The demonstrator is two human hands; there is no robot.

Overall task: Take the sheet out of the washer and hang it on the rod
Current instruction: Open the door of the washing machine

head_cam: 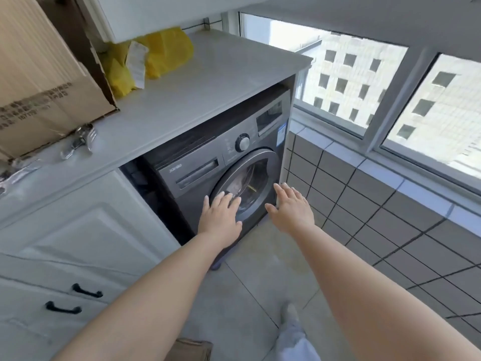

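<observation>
A: Where does it stand?

B: The washer (221, 162) sits under the worktop (187, 100) with its round door (247, 186) closed. Both hands are out in front of that door, fingers straight and spread, holding nothing. The left hand (220, 217) lies over the door's lower left rim; whether it touches the glass I cannot tell. The right hand (291, 207) hovers just off the door's right edge.

A: And the sheet?

B: Inside the drum, I judge. Something pale shows behind the door glass, but it is too dim to say it is the sheet (238, 187). No rod is in view.

A: So the door comes first. How to do it well?

B: Find the catch before pulling. No handle shows plainly; I would guess it sits on the door's right edge, where the right hand already waits, with the hinge on the left. Hook the fingers in there and draw the door out steadily, not by the glass.

A: Anything in the way?

B: The tiled wall (364, 194) stands close to the right of the door, so mind the knuckles. Get the left hand clear of the door's swing, and crouch lower so the wet sheet can be gathered in both hands rather than dragged over the floor.
</observation>
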